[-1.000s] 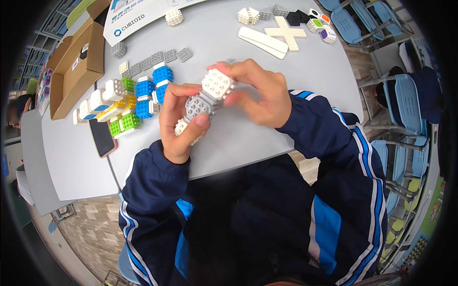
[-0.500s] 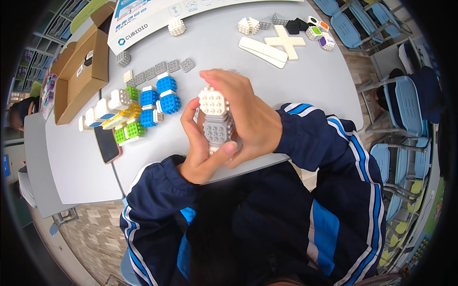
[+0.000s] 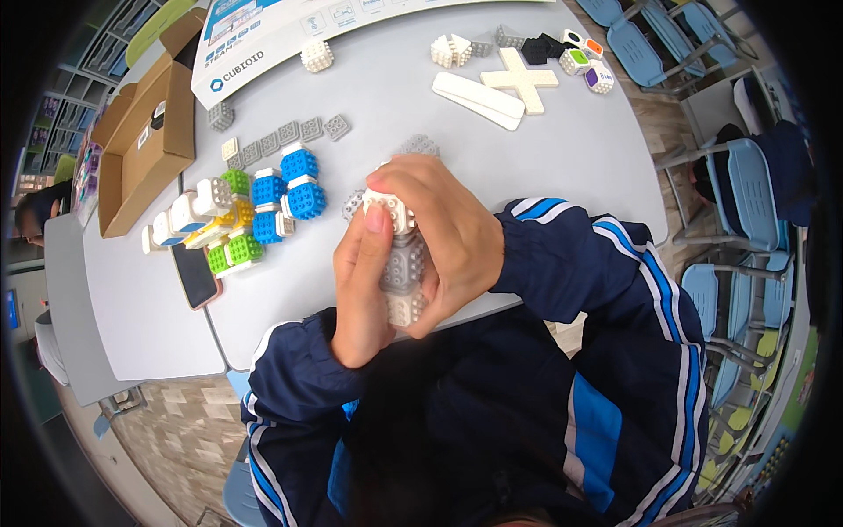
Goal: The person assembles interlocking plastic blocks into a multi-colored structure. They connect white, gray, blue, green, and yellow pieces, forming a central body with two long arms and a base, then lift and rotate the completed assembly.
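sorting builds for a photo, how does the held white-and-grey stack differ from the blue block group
The white-and-grey stack shows no blue; the blue block group is mainly blue. The stack is held in the left hand and right hand; the blue block group rests on the table. Both have studded blocks.

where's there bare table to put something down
Broad patch: the table between the right sleeve and the white cross. Another gap lies between the grey tiles and the long white bars. Crowded: left of the left hand, with blue blocks, green blocks and a phone.
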A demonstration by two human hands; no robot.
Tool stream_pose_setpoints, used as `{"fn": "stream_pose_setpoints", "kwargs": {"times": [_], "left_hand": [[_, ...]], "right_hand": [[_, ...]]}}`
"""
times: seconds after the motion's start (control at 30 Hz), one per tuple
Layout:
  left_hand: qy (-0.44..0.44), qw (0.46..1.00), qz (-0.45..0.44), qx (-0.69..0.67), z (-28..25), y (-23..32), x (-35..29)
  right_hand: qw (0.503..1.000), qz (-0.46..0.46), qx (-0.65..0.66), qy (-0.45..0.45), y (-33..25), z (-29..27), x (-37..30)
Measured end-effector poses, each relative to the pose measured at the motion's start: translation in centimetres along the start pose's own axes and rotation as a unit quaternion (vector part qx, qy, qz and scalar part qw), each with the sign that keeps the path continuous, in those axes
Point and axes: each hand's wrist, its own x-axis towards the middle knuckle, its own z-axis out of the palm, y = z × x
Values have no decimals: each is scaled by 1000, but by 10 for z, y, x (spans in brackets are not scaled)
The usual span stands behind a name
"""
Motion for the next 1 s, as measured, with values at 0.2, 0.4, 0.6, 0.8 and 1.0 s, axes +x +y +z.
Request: {"fn": "stream_pose_setpoints", "kwargs": {"times": [0.2,0.4,0.6,0.8,1.0], "left_hand": [[-5,998,38,57,3,0,-5],[-36,995,90,17,-1,-11,-12],[44,996,77,22,-17,9,-8],[126,965,180,140,-38,40,7],[10,973,177,145,-38,35,39]], "right_hand": [[1000,-3,-5,17,-3,0,-10],[998,-46,-8,32,-2,8,-10],[980,30,9,-196,9,-32,17],[968,53,-139,-202,51,-34,2],[964,64,-116,-229,65,-39,2]]}}
